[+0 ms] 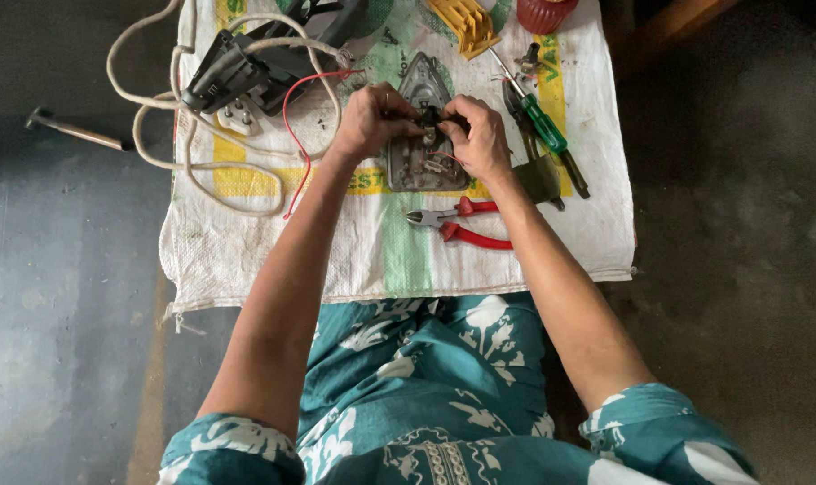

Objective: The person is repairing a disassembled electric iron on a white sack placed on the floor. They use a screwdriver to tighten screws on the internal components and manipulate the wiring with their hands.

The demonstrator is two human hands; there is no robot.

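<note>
Soleplate: the grey pointed metal iron soleplate (423, 135) is being worked on flat on the white woven plastic sack (381, 242), tip pointing away, directly under both hands.
Left hand: the left hand (372, 119) is being pinched shut on a small dark part (430, 115) at the plate's middle, fingertips together.
Right hand: the right hand (480, 135) is being closed on the same part from the other side, fingers curled tight, touching the plate.
Nearby: red-handled cutting pliers (457, 223) are lying just below the plate; a green-handled screwdriver (538, 117) is lying beside the right hand; a thin red wire (291, 144) is trailing left.
</note>
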